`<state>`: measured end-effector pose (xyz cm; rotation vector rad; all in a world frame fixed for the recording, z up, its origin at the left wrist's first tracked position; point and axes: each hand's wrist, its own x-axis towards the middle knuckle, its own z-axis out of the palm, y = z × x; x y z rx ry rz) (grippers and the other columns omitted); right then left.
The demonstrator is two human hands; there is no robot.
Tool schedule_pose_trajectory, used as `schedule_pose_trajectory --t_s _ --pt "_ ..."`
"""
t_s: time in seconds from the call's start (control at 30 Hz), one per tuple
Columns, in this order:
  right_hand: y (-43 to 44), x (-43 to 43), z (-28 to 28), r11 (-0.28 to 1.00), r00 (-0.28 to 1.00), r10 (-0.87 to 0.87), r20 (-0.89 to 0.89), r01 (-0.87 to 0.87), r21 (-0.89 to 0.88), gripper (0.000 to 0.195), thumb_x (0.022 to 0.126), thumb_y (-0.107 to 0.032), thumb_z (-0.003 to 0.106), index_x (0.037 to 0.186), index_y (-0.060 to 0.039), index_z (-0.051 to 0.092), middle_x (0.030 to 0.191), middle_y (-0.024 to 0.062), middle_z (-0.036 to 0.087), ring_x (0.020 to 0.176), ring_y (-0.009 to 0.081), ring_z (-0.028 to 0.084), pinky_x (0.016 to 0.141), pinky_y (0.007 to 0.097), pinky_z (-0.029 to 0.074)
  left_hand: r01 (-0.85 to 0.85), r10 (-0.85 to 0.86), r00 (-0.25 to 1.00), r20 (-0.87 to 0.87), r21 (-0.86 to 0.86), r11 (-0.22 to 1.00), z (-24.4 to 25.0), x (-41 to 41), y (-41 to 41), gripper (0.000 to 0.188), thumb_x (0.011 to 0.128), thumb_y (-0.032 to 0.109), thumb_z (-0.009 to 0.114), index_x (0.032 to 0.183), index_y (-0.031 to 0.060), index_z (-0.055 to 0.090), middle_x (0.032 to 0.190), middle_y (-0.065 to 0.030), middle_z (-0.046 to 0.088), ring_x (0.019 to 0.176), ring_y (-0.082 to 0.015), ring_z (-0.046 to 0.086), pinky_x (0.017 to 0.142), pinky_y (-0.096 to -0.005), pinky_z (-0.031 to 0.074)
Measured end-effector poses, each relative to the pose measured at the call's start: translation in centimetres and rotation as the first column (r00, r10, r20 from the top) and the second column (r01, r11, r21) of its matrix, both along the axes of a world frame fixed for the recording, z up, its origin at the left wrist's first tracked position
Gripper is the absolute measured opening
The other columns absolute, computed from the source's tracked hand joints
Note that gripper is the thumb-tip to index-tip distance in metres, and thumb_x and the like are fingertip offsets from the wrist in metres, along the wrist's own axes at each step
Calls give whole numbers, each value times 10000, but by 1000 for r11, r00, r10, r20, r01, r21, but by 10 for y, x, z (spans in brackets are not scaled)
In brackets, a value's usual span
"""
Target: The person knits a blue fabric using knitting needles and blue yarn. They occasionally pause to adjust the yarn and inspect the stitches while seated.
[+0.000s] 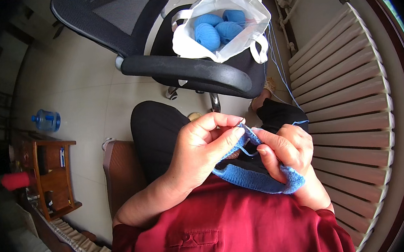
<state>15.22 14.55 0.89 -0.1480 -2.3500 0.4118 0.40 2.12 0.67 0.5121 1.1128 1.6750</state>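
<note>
A long strip of blue knitting (249,177) loops across my lap between my hands. My left hand (204,147) pinches its upper end between thumb and forefinger, where the dark tip of a knitting needle (242,120) shows. My right hand (285,147) grips the other side of that end, and a fold of the strip hangs over its wrist side. Blue yarn (300,121) passes over the right hand's fingers; most of the needles is hidden by the hands. The strand leads up to a white bag (195,51) holding several blue yarn balls (208,36).
The bag stands on a black office chair (186,68) before my knees. A white radiator (345,113) runs close along my right. Leftward are a large water bottle (47,120), a wooden cabinet (55,174) and a red yarn cone (15,181). Yarn strands (279,65) hang beside the chair.
</note>
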Motion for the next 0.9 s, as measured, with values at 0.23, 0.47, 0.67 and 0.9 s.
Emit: schedule_pose_trajectory --t_s 0.23,0.47,0.67,0.9 --pt "-1 -8 -2 986 991 -118 65 109 124 365 725 -332 746 969 -65 693 585 17 477 487 159 475 443 274 377 8 -5 1000 -27 83 997 -8 6 3 107 909 14 584 1013 -10 590 919 -32 623 760 -41 589 665 -177 481" --pt "15 -28 12 891 955 285 89 -229 -393 642 630 -445 810 1036 -7 578 837 119 600 757 288 595 663 370 487 31 -10 940 -342 55 998 -3 8 2 79 864 -3 639 943 -2 634 824 21 543 680 -14 523 587 -174 419" --pt "11 -21 6 994 994 66 -83 -73 -85 373 679 -299 780 936 -47 684 623 16 516 535 166 464 491 289 369 -117 158 945 -286 156 981 -3 3 2 82 890 -20 590 971 -4 597 836 7 534 695 -23 562 619 -172 502" --pt "5 -13 2 976 995 68 -74 -82 -204 202 741 -106 680 928 -33 697 614 21 534 500 164 464 477 283 377 -132 194 898 -395 178 975 -4 -2 3 103 893 -18 585 995 -18 601 900 -13 542 733 -30 555 622 -179 482"
